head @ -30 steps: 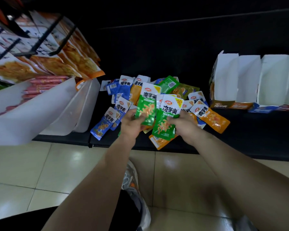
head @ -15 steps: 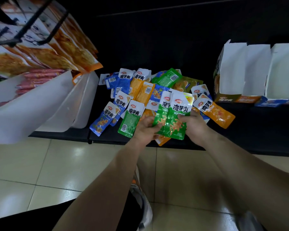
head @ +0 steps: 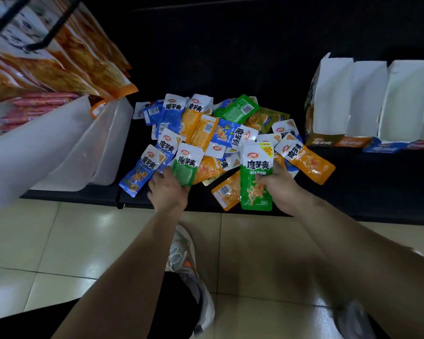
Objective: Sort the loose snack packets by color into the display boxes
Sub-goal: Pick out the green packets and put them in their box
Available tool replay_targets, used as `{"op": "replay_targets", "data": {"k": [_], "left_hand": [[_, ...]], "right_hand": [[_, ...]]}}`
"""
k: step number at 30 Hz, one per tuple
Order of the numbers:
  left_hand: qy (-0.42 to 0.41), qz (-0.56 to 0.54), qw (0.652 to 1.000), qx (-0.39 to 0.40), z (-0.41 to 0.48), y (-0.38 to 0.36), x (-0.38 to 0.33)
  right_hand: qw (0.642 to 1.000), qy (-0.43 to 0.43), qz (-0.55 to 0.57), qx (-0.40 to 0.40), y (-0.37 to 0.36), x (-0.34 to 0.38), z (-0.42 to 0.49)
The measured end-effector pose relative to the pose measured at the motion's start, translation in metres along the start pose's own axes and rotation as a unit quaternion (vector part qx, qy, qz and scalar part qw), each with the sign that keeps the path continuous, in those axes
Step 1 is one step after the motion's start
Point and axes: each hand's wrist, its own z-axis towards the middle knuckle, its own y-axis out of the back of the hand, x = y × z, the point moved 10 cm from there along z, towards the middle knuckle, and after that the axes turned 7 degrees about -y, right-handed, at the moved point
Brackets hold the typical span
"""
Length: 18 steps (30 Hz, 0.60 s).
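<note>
Shelf (head: 357, 194): two held green packets (head: 186, 170) (head: 254, 189)

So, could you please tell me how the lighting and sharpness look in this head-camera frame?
Head view: dim, the shelf back nearly black; the floor tiles show glare patches; print on the green packet in the right hand reads sharp; the left hand is slightly smeared; edges bow from the wide lens.

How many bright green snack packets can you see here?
3 green packets: one in the right hand, one in the left hand, one barcode-up at the pile's far edge. Others may be hidden.
</note>
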Motion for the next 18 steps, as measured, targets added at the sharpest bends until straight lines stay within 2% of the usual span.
{"op": "replay_targets", "data": {"k": [2, 4, 9, 14, 18], "left_hand": [[-0.012, -0.069, 0.997, -0.037, -0.001, 0.009, -0.005], [-0.054, -0.107, 0.992, -0.043, -0.007, 0.013, -0.019], [-0.127, -0.027, 0.988, 0.079, -0.031, -0.021, -0.055], [-0.096, -0.048, 0.993, 0.058, -0.029, -0.030, -0.059], [-0.066, -0.208, 0.971, 0.102, -0.024, -0.039, -0.061]], "right_hand": [[1.000, 0.002, -0.009, -0.008, 0.004, 0.000, 0.000], [1.000, 0.009, -0.018, -0.011, 0.005, 0.000, -0.002], [0.997, 0.025, -0.050, -0.059, 0.006, 0.007, -0.014], [0.997, 0.003, -0.062, -0.051, 0.006, 0.005, -0.027], [0.997, -0.009, -0.056, -0.043, 0.007, 0.004, -0.034]]}}
